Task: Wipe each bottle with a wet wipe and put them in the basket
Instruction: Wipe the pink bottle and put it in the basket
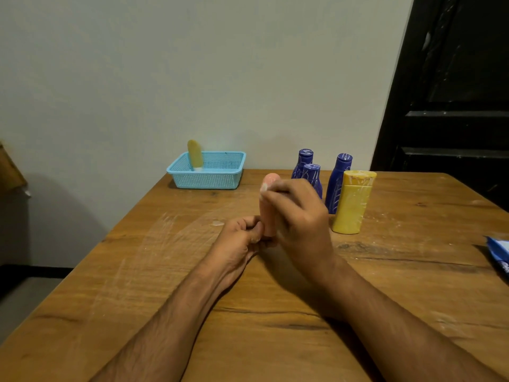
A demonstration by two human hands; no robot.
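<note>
A slim pink bottle [267, 213] stands upright at the table's middle. My left hand [242, 238] grips its base. My right hand [297, 216] presses a white wet wipe [264, 187] against the bottle's upper side; most of the wipe is hidden under my fingers. Three blue bottles [338, 177] and a yellow bottle [352, 202] stand to the right, behind my right hand. A light blue basket [220, 175] sits at the far edge, with a yellow tube [195, 155] leaning upright inside it.
A blue wipes pack [500, 257] lies at the table's right edge. The wooden table [137, 271] shows white smears. A wall runs close behind it, and a dark door stands at the right.
</note>
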